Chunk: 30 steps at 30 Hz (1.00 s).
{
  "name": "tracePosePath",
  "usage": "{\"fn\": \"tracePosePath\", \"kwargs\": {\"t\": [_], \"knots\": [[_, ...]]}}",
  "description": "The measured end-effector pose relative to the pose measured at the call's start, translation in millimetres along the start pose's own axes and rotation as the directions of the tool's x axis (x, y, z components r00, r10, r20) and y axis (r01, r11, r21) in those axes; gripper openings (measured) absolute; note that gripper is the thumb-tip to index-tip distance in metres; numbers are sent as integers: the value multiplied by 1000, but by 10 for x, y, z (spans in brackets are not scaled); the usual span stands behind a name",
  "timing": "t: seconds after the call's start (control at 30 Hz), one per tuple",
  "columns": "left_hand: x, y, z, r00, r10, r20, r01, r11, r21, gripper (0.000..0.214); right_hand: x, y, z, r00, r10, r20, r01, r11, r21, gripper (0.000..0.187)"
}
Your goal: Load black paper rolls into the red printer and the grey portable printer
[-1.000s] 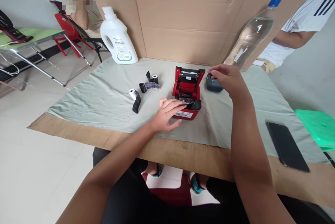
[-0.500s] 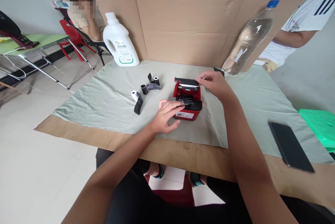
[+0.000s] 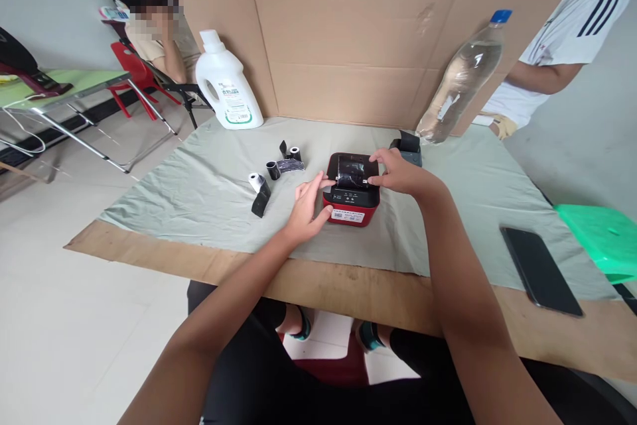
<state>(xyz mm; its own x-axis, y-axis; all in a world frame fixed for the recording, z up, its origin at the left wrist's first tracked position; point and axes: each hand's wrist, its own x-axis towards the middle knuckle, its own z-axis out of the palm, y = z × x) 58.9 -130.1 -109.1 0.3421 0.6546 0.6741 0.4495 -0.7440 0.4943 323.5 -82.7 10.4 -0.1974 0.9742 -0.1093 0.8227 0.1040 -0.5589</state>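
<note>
The printer is standing mid-cloth, right of the rolls, within easy reach. The left hand and right hand are touching its opposite sides, fingers spread rather than gripping, apparently steadying it.

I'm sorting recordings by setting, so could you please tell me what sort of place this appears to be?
Probably an improvised indoor workspace: a cardboard screen stands behind a cloth-covered table, with a red chair in the background.
</note>
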Motion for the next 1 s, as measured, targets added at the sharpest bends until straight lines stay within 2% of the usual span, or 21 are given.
{"fn": "tracePosePath", "kwargs": {"t": [0.1,0.17,0.23,0.3,0.43,0.6,0.67,0.73,0.77,0.8,0.83,0.9,0.93,1.0], "knots": [[-3,-18,9,999,-10,-33,10,1000,-6,74,-25,32,-46,991,98,94,-108,988,110,77],[3,-12,2,999,-25,-25,25,999,27,76,-42,32,-74,972,118,202,-157,968,194,77],[22,1,-14,999,-40,11,39,996,80,78,-56,19,-85,956,114,269,-182,952,246,69],[52,15,-31,998,-50,47,43,990,136,79,-64,2,-78,954,109,280,-189,942,277,65],[101,34,-51,996,-50,76,34,980,195,79,-43,4,-52,961,108,255,-182,940,288,70],[60,25,-27,992,-79,103,67,991,114,80,-16,94,35,968,93,234,-166,935,315,75],[31,8,5,986,-150,78,150,989,11,86,-79,148,173,978,107,178,-163,927,339,71],[15,-7,44,959,-272,81,281,951,-131,95,-200,207,392,991,119,57,-132,911,391,67],[13,-9,60,938,-327,113,344,917,-204,98,-274,235,520,998,68,-17,-54,894,444,67],[14,-6,71,919,-362,158,393,880,-268,99,-351,258,647,995,-40,-91,80,866,493,70],[20,4,76,904,-377,204,425,847,-320,99,-424,272,763,973,-161,-164,224,834,505,77],[53,39,57,893,-364,265,444,808,-388,98,-530,271,922,908,-294,-297,404,798,447,91],[89,55,32,895,-350,277,439,800,-410,99,-550,257,952,885,-321,-337,446,794,414,94],[222,61,-35,904,-322,280,418,801,-428,99,-499,213,908,873,-322,-367,454,811,369,92]]}}
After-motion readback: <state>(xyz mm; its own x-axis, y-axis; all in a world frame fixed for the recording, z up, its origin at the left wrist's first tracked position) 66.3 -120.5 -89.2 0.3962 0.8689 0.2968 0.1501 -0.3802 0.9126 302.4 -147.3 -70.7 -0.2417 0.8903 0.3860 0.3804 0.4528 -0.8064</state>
